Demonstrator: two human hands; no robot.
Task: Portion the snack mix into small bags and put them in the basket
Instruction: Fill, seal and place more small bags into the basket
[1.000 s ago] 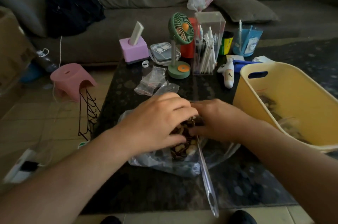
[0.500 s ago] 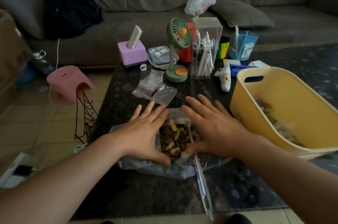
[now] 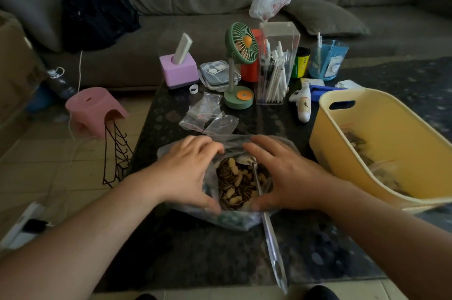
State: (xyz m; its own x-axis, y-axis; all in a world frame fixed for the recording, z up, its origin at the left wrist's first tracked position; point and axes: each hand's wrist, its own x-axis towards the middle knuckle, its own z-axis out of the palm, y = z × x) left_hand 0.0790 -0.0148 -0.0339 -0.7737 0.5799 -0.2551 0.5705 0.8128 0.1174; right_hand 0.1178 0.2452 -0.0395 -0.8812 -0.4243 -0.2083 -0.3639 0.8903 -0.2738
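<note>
Hands [image 3: 186, 172] [image 3: 288, 177] cupping snack bag [image 3: 244, 219] — fingers curled on plastic, basket [image 3: 342, 153] contents blurred.

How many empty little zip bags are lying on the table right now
3, as far as shows: a loose pile behind the big snack bag: one nearest the fan, one left, one right. Overlaps may hide more.
</note>
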